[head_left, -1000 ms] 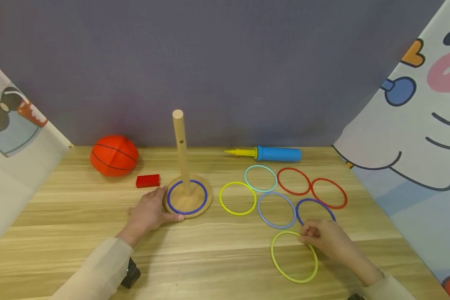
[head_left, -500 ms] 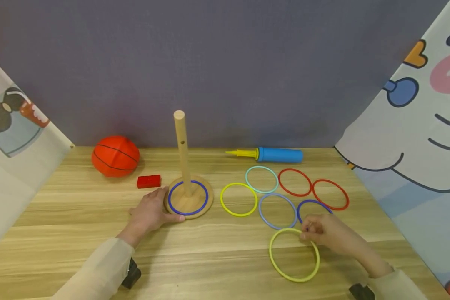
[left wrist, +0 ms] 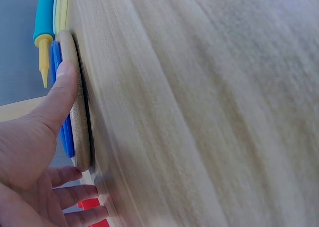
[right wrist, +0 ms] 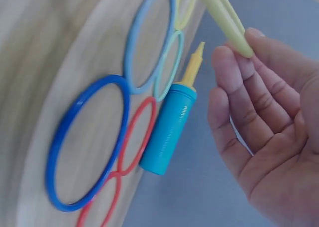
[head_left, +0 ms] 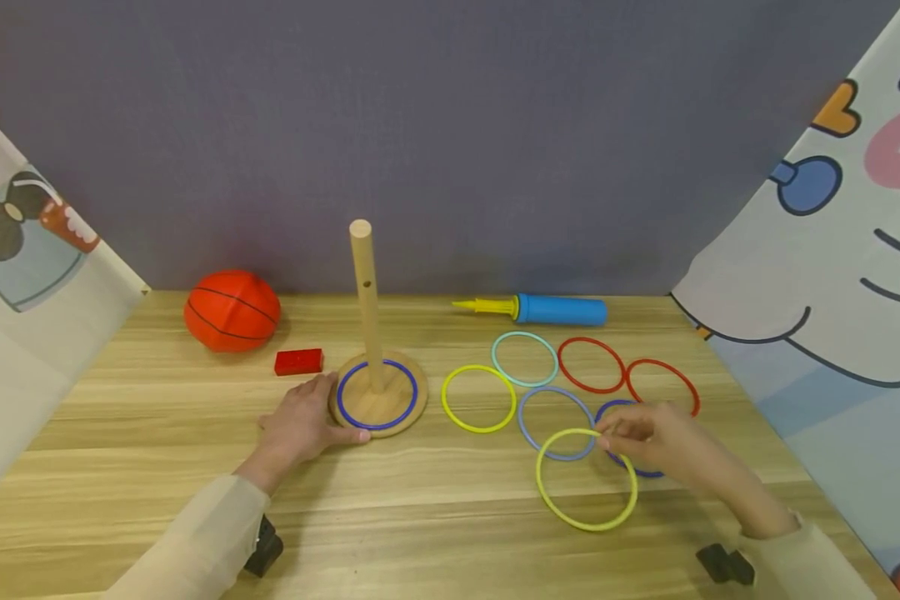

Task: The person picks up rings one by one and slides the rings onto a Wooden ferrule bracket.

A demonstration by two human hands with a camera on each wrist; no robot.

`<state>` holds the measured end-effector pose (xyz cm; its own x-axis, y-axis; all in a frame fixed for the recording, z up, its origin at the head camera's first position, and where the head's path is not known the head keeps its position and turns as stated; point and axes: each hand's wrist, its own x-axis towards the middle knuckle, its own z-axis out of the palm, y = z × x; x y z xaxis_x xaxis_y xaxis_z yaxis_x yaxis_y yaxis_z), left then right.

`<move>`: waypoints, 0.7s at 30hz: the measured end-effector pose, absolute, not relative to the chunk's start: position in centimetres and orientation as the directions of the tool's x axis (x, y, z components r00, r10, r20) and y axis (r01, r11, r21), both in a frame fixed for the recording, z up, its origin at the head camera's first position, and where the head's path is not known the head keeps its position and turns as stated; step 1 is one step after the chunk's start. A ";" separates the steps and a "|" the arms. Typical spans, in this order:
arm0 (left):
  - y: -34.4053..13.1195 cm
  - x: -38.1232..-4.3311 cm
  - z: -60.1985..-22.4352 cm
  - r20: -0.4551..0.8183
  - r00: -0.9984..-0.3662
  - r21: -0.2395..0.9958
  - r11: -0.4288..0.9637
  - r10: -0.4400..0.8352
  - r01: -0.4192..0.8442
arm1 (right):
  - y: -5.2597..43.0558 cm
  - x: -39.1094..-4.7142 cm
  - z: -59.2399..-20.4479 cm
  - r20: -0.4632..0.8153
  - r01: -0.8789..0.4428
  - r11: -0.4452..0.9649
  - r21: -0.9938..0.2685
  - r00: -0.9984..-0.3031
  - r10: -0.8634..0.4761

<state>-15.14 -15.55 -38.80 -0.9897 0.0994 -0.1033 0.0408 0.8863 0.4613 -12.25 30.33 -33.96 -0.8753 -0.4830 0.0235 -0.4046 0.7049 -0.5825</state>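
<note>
My right hand [head_left: 663, 437] pinches a yellow-green ring [head_left: 592, 527] at its upper right rim between thumb and fingertips. In the right wrist view this ring [right wrist: 224, 17] is held away from the tabletop. From the head, it overlaps the light blue ring [head_left: 521, 412], and my right hand partly covers a dark blue ring [head_left: 652, 474]. My left hand [head_left: 300, 421] rests against the left side of a round wooden base, thumb on the rim and fingers extended. A wooden peg [head_left: 367, 308] rises from that base, with another blue ring [head_left: 377, 427] lying around its foot.
A yellow ring [head_left: 479, 431], a cyan ring [head_left: 521, 334] and two red rings lie flat right of the base. Behind them is a blue hand pump [head_left: 562, 309] with a yellow nozzle. At left sit a red block [head_left: 298, 362] and an orange ball [head_left: 232, 312].
My right hand has lifted the yellow-green ring and moved it away from me, so it now overlaps the light blue ring. My left hand stays at the base.
</note>
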 end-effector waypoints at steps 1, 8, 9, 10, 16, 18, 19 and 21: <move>-15.6 -15.1 -38.8 -0.102 -0.990 0.459 0.887 0.100 0.042 | 30.2 -12.3 -33.7 0.026 -0.405 0.707 -0.580 -0.877 -0.481; -15.6 -15.1 -38.8 -0.107 -0.989 0.456 0.889 0.097 0.038 | 29.0 -13.0 -31.5 0.084 -0.446 0.714 -0.539 -0.872 -0.482; -15.6 -15.1 -38.7 -0.107 -0.989 0.455 0.890 0.098 0.039 | 28.8 -13.1 -31.1 0.096 -0.456 0.718 -0.526 -0.871 -0.482; -15.6 -15.1 -38.7 -0.105 -0.989 0.455 0.890 0.100 0.041 | 28.6 -13.2 -30.8 0.110 -0.473 0.715 -0.515 -0.864 -0.492; -15.5 -15.1 -38.6 -0.098 -0.990 0.455 0.889 0.103 0.048 | 27.0 -14.0 -28.7 0.182 -0.540 0.692 -0.478 -0.832 -0.524; -15.5 -15.1 -38.6 -0.101 -0.990 0.456 0.889 0.098 0.042 | 26.4 -14.3 -28.1 0.203 -0.559 0.676 -0.481 -0.821 -0.534; -15.5 -15.1 -38.6 -0.102 -0.990 0.457 0.888 0.096 0.039 | 26.1 -14.5 -27.8 0.212 -0.568 0.669 -0.480 -0.815 -0.539; -15.5 -15.1 -38.6 -0.105 -0.990 0.458 0.888 0.092 0.034 | 25.4 -14.9 -27.2 0.220 -0.580 0.659 -0.479 -0.806 -0.549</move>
